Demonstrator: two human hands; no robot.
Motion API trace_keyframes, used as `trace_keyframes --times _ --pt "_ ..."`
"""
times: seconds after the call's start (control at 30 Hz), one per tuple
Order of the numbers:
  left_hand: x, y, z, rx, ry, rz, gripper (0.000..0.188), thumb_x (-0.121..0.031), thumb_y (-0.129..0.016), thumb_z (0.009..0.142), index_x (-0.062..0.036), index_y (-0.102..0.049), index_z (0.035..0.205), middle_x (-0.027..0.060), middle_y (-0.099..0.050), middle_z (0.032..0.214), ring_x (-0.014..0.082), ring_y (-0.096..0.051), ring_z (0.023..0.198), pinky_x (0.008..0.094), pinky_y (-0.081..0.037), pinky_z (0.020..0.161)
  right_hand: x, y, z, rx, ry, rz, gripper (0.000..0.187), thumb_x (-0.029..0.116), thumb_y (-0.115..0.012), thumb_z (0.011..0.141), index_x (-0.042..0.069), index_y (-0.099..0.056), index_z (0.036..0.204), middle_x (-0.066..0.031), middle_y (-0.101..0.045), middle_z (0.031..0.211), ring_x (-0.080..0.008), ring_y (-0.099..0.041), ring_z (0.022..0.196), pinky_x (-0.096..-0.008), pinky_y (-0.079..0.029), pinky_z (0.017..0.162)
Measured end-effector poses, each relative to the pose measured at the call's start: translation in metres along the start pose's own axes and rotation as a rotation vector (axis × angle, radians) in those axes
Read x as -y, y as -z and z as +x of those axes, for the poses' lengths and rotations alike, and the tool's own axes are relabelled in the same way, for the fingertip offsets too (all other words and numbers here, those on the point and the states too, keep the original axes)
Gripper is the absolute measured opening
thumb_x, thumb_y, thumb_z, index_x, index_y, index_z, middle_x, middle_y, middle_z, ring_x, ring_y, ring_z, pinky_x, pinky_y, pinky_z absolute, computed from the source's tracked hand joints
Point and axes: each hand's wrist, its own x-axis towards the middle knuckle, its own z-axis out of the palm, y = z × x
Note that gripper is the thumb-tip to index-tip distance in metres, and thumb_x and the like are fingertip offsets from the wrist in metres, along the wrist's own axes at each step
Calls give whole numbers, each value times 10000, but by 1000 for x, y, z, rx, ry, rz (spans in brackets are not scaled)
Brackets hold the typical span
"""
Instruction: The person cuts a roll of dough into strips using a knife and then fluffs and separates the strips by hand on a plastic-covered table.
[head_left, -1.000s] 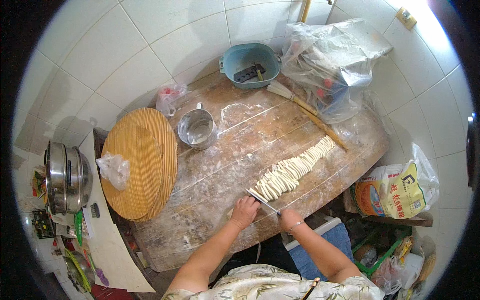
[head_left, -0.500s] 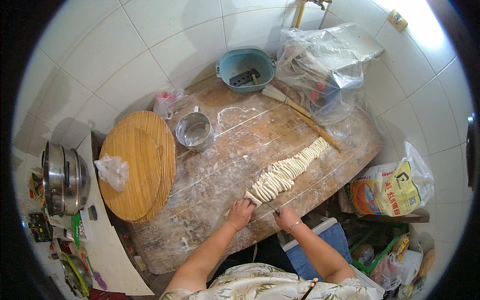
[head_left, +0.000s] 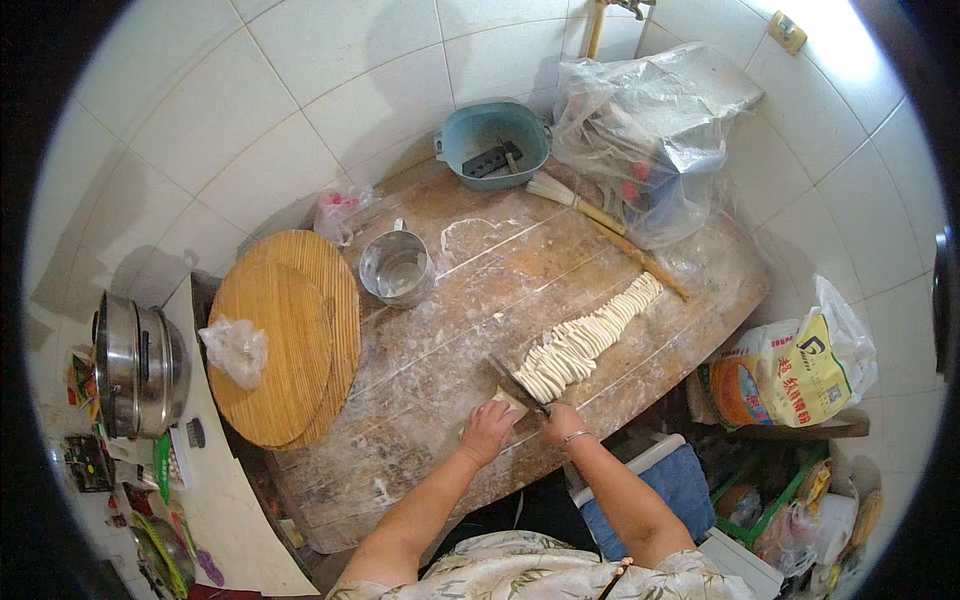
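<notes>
My right hand (head_left: 563, 423) grips the handle of a knife (head_left: 514, 382) whose blade stands at the near end of a long row of cut dough strips (head_left: 588, 340) on the floured wooden board (head_left: 480, 300). My left hand (head_left: 487, 432) presses flat on the small uncut piece of folded dough (head_left: 508, 402) just left of the blade. The strip row runs away from me toward the upper right.
A metal cup (head_left: 395, 268), round bamboo lids (head_left: 285, 335) with a crumpled plastic bag (head_left: 235, 345), a teal basin (head_left: 493, 145), a brush with a long handle (head_left: 600, 215), a plastic-covered machine (head_left: 650, 130), a steel steamer pot (head_left: 135, 365) and a flour sack (head_left: 790, 365) surround the board.
The uncut dough has grown shorter and the strip row longer at its near end. Both hands have shifted slightly toward me along the dough; the view has moved a little.
</notes>
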Motion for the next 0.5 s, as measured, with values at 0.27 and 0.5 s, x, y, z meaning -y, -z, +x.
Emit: trace_keyframes --times 0.27,0.5 --pt "1 1 2 98 29 46 358 -78 -641 714 -128 -591 1065 95 -533 1091 300 -498 1058 442 -420 855 22 59 -69 110 -27 -173 375 334 -549 885 -15 -645 790 -249 -643 816 -413 -629 797 -501 -497 736" --pt "-9 8 6 -66 40 -25 185 -110 -609 769 -119 -586 953 79 -533 987 283 -518 1001 443 -436 794 37 25 -28 170 -113 -163 263 237 -542 866 6 -657 915 -207 -663 961 -387 -630 932 -470 -503 812"
